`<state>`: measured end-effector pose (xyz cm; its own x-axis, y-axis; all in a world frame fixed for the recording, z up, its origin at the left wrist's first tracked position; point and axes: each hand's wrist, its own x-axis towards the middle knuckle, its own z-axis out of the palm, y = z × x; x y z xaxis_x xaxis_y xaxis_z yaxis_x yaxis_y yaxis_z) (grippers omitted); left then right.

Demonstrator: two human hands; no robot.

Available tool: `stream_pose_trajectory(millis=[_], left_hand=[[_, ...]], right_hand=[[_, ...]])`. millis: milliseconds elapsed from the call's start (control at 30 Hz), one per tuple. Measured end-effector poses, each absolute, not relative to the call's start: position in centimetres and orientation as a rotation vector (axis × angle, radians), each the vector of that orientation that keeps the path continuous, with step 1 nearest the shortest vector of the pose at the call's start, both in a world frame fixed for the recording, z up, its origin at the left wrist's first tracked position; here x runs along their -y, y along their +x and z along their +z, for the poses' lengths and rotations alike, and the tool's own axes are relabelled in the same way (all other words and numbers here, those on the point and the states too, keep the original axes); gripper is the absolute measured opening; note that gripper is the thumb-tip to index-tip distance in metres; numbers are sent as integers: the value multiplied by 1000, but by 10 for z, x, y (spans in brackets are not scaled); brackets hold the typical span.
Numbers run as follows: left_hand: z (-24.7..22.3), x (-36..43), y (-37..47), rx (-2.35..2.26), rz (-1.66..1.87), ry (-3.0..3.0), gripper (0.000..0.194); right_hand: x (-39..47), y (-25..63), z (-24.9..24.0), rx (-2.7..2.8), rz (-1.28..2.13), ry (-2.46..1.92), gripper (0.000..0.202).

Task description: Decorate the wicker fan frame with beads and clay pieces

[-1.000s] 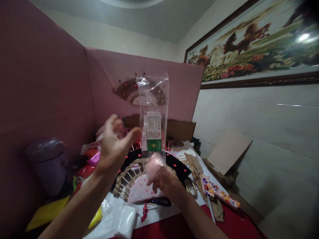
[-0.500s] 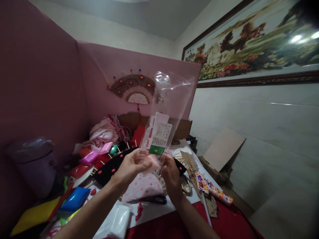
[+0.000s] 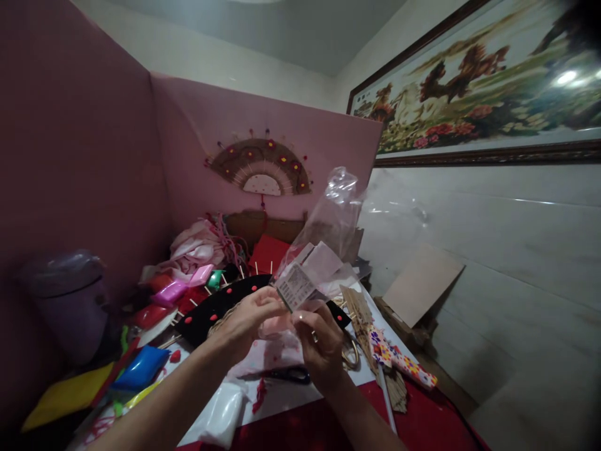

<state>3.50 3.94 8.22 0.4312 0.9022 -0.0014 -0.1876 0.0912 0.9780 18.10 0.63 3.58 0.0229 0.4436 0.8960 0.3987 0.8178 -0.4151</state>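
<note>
A clear plastic bag (image 3: 335, 213) with a printed label card (image 3: 295, 287) and pale paper pieces inside stands up from between my hands, its top leaning right. My left hand (image 3: 256, 310) is closed on the bag's lower left edge. On the right, my right hand (image 3: 319, 335) pinches the bag just below the card. Behind and under my hands lies a black fan shape (image 3: 206, 319) with red dots and light sticks. Below them are a pale dotted cloth (image 3: 270, 357) and dark-handled scissors (image 3: 293, 374), partly hidden.
Coloured clay packs, a blue one (image 3: 141, 368) among them, lie left. A white pack (image 3: 220, 413) is at the front. Corrugated card (image 3: 359, 313) and a flowered glue gun (image 3: 399, 360) are right. A finished fan (image 3: 263, 166) hangs on the pink panel (image 3: 188, 125).
The bag has tipped and spread to the right, and its card has turned, with the green end no longer facing me. My right hand has shifted its fingers up near the card.
</note>
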Motion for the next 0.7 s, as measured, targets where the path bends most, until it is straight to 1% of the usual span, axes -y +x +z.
stream_pose_trajectory(millis=[133, 267, 300, 400, 467, 533, 600, 700], left_hand=[[78, -35, 46, -803, 1034, 1218, 19], [80, -37, 42, -907, 1138, 1230, 17], [82, -38, 39, -918, 1165, 1211, 17], [87, -43, 27, -851, 1162, 1105, 20], [89, -43, 21, -779, 1137, 1050, 24], [88, -42, 19, -741, 1143, 1039, 28], [85, -40, 20, -734, 1156, 1056, 29], [82, -38, 23, -719, 1144, 1083, 27]], right_hand=[[-8, 181, 36, 1629, 44, -637, 22], [-11, 181, 36, 1607, 158, -673, 13], [-11, 181, 36, 1570, 212, -708, 15], [-13, 181, 36, 1442, 381, -778, 33], [-13, 180, 35, 1457, 499, -764, 51], [-11, 176, 33, 1529, 600, -749, 61], [-9, 171, 32, 1549, 672, -767, 57], [-8, 165, 30, 1448, 742, -825, 39]])
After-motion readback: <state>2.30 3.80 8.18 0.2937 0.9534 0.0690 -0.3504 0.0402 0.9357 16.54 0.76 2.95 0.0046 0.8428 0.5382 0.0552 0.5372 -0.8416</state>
